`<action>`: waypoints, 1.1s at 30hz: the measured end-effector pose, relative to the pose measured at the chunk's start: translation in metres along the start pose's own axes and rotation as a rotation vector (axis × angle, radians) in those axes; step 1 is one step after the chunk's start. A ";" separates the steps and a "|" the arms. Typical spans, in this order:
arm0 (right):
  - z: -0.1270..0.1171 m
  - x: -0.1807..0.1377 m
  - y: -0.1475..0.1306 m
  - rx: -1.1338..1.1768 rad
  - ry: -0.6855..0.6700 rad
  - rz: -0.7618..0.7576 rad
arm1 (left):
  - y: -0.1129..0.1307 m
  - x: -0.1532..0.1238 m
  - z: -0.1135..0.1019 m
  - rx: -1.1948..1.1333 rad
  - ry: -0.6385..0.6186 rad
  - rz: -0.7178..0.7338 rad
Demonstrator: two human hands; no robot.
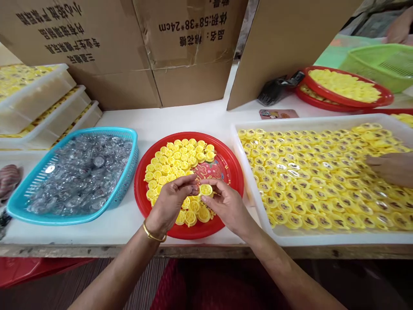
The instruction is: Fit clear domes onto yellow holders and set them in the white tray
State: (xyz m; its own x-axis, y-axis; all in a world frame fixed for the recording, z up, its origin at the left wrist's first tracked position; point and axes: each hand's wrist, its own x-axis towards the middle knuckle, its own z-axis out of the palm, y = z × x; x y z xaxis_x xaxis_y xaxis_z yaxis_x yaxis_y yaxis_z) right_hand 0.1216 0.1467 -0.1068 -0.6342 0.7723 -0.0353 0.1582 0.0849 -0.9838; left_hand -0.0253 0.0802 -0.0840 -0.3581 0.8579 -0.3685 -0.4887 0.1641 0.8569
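Over a red round tray, my right hand pinches a small round yellow plastic piece by its edge, face up. My left hand, with a gold bracelet at the wrist, is closed close beside it. Thumb and forefinger hold a small clear piece, whose exact shape I cannot make out. Rows of similar yellow pieces lie on the tray, several partly hidden under my hands. A printed pattern shows on the tray's bare part.
At left stands a blue basket of clear plastic covers, with stacked white trays behind. A white tray of yellow pieces with dark centres stands right; another person's hand reaches into it. Cardboard walls the back. A phone lies nearby.
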 end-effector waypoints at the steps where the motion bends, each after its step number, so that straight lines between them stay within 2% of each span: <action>1: 0.000 0.000 0.001 0.029 0.006 0.004 | -0.001 0.000 0.002 -0.017 0.010 0.024; 7: -0.001 -0.001 0.006 0.230 0.080 0.006 | 0.002 0.001 0.008 -0.161 0.008 0.080; 12: -0.002 -0.002 0.004 0.176 0.100 0.004 | 0.004 0.005 0.008 -0.250 0.022 0.000; 16: -0.002 -0.003 0.001 0.188 0.082 -0.019 | 0.002 0.008 0.005 -0.329 -0.022 -0.058; 25: 0.000 -0.002 -0.008 0.238 0.044 -0.029 | 0.000 0.008 0.002 -0.372 -0.086 -0.069; 29: -0.001 -0.002 -0.009 0.265 0.006 -0.030 | 0.001 0.010 0.002 -0.302 -0.095 -0.031; 33: -0.003 0.000 -0.009 0.333 -0.052 -0.001 | 0.016 0.017 0.002 0.066 -0.229 0.176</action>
State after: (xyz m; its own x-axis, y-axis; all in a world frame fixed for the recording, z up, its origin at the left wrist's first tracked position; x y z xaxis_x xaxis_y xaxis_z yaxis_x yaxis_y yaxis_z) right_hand 0.1227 0.1479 -0.0978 -0.6732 0.7386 -0.0350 -0.0927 -0.1313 -0.9870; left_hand -0.0373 0.0985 -0.0762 -0.2399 0.9623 -0.1277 -0.3797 0.0281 0.9247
